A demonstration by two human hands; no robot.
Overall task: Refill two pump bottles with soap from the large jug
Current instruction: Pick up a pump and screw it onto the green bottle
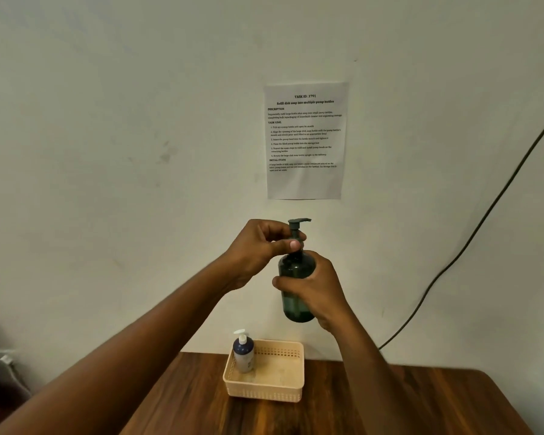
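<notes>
Head view: the dark wooden table (390,403) fills the bottom, and near its back edge you have a cream perforated plastic basket (291,391) with a small white-and-navy pump bottle (244,356) standing upright in its left rear corner. The large jug is nowhere in view. You hold the tall dark green translucent pump bottle (296,306) upright in the air, well above the basket. Your right hand (316,288) is wrapped round its body, and your left hand (259,252) is pinching the collar under the dark green pump head (298,223).

Judging from this, you are turning the pump on its threads; whether tightening or loosening cannot be told. If the collar goes on crooked, it may cross-thread and leak later. Soap on the plastic would make your right-hand grip slip, and from that height the bottle could fall onto the basket and knock the small bottle over. A tilt with the collar loose would spill.
</notes>
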